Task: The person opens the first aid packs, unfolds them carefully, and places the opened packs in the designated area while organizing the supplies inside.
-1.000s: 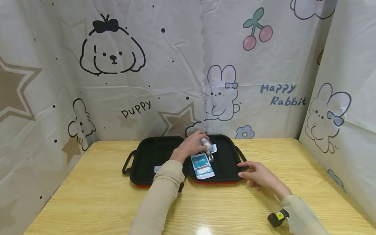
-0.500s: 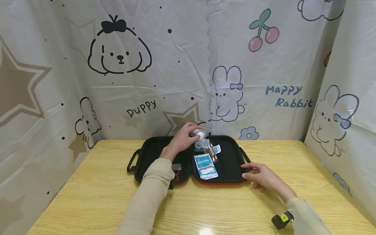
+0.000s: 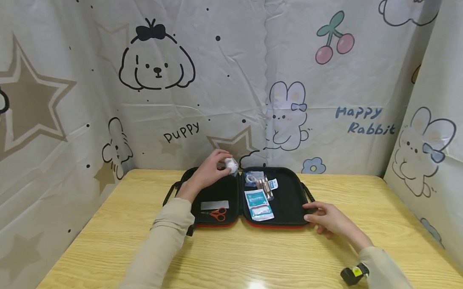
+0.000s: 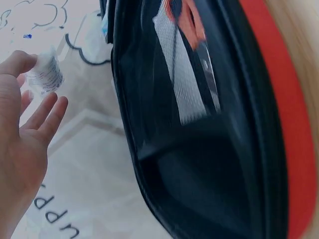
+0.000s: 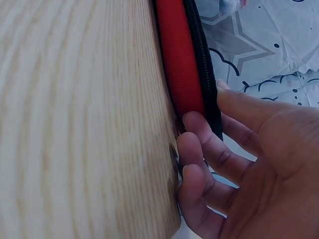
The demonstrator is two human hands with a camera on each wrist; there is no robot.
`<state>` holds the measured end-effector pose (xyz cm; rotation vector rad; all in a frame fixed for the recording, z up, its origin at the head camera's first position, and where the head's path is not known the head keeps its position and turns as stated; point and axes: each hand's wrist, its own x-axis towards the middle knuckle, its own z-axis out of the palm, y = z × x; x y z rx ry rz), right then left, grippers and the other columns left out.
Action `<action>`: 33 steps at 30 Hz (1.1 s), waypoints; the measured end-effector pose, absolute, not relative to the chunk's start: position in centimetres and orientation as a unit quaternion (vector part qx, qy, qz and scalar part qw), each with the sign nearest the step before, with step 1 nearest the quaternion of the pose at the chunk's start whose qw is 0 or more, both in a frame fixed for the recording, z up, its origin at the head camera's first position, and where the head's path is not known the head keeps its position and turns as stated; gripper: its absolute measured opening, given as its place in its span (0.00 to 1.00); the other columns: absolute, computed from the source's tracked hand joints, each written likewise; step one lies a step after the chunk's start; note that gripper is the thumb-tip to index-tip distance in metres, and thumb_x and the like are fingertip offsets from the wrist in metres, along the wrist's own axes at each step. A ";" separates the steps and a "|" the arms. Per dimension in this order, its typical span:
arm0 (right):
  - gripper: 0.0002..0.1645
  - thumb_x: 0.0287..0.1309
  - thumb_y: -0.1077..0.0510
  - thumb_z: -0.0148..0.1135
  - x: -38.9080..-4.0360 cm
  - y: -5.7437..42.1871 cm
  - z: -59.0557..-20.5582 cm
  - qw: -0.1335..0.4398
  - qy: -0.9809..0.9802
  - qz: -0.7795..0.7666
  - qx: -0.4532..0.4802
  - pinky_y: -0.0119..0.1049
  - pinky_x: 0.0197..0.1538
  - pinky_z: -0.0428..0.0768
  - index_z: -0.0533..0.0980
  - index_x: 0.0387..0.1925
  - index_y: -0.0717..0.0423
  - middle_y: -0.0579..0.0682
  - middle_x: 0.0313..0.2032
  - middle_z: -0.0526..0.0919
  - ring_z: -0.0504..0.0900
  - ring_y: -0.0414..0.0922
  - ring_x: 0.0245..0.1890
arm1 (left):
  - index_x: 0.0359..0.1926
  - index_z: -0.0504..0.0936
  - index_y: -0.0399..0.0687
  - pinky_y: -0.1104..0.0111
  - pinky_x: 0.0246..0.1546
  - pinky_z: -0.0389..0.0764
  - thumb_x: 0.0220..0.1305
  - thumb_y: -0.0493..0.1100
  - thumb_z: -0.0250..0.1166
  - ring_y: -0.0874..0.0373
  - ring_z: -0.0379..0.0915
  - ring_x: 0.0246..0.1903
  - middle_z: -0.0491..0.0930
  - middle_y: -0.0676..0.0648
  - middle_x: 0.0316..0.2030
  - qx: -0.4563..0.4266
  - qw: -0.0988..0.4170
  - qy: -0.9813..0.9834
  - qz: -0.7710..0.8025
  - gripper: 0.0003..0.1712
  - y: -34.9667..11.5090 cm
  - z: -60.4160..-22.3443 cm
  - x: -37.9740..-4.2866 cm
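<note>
My left hand (image 3: 208,173) holds a small white bandage roll (image 3: 231,165) in clear wrapping above the back of an opened black and red zippered case (image 3: 289,204). Blue print shows on the roll in the left wrist view. My right hand (image 3: 327,218) grips the case's right front corner, thumb on the black rim and curled fingers against the red side (image 5: 182,64). In the left half lie orange-handled scissors (image 3: 219,214) and a pale strip (image 3: 214,205). The right half holds a teal and white packet (image 3: 258,205), slim metallic items (image 3: 266,189) and a clear bag (image 3: 252,178).
The case lies flat on a wooden table (image 3: 235,259), near the printed cloth (image 3: 221,77) hung behind it. Carry handles (image 3: 308,192) stick out at its sides. A black device with a yellow label (image 3: 354,274) is on the right wrist.
My left hand has carried the bandage roll up from the case's right half and leftward over the left half. Scissors have come into view. My right hand stays at the corner; the head view shifted slightly.
</note>
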<state>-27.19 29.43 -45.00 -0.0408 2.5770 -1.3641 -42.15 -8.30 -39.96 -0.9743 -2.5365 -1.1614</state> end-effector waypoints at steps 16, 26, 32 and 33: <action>0.32 0.58 0.49 0.63 -27.2 29.1 -45.0 0.119 0.876 -0.467 -0.012 0.31 0.16 0.66 0.67 0.62 0.52 0.53 0.29 0.81 0.73 0.44 0.18 | 0.53 0.76 0.38 0.57 0.47 0.77 0.57 0.37 0.66 0.47 0.71 0.51 0.66 0.41 0.56 -0.324 0.131 -0.862 -0.367 0.21 -15.6 -40.9 -40.3; 0.33 0.58 0.48 0.62 -27.0 29.3 -44.8 0.120 0.875 -0.469 -0.014 0.31 0.16 0.66 0.66 0.63 0.53 0.53 0.29 0.80 0.72 0.44 0.19 | 0.55 0.75 0.40 0.53 0.53 0.73 0.59 0.39 0.64 0.48 0.66 0.56 0.64 0.41 0.58 -0.312 0.117 -0.898 -0.287 0.22 -19.0 -40.1 -38.8; 0.32 0.58 0.49 0.62 -27.0 29.4 -45.0 0.120 0.873 -0.472 -0.015 0.31 0.16 0.66 0.66 0.63 0.53 0.53 0.28 0.80 0.72 0.43 0.18 | 0.54 0.76 0.41 0.53 0.56 0.70 0.59 0.41 0.64 0.47 0.65 0.57 0.65 0.42 0.59 -0.278 0.078 -0.920 -0.266 0.21 -20.2 -40.4 -38.1; 0.32 0.58 0.49 0.62 -27.0 29.4 -45.0 0.120 0.874 -0.471 -0.017 0.31 0.16 0.66 0.66 0.63 0.53 0.53 0.28 0.80 0.72 0.43 0.18 | 0.54 0.76 0.42 0.53 0.56 0.70 0.60 0.41 0.64 0.47 0.65 0.57 0.65 0.42 0.59 -0.272 0.071 -0.923 -0.263 0.21 -20.4 -40.5 -38.0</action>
